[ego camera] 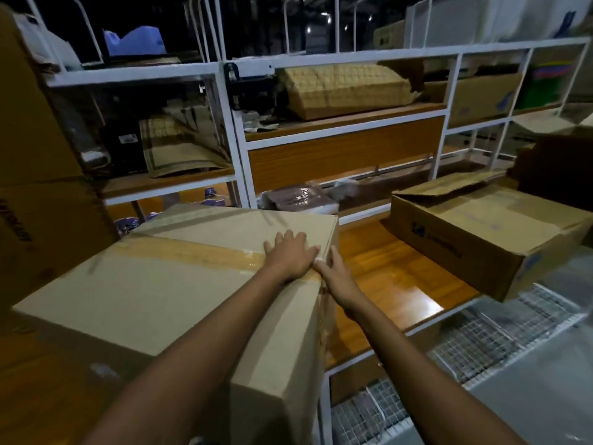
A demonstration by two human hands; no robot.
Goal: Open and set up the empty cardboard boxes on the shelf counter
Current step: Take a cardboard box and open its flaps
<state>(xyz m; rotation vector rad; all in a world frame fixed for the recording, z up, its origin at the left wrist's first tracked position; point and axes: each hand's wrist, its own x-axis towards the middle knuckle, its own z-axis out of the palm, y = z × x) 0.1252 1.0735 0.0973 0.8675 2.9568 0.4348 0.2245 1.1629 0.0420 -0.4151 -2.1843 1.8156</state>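
Observation:
A large closed cardboard box (pixel 154 284) stands on the wooden shelf counter (pixel 394 284), its top seam sealed with clear tape. My left hand (pixel 290 253) lies flat on the box top near its right edge, fingers straight, pressing on the tape end. My right hand (pixel 337 277) reaches to the box's right edge just below the left hand, fingertips at the tape end on the corner; whether it pinches the tape is not clear. A second, flatter cardboard box (pixel 487 242) with a loose top flap sits on the counter to the right.
White metal shelving (pixel 237 139) rises behind the counter, holding woven mats, wrapped bundles and another carton (pixel 481 94). Tall cartons (pixel 38 155) stand at the left. Wire mesh baskets (pixel 481 342) lie below the counter's front right edge.

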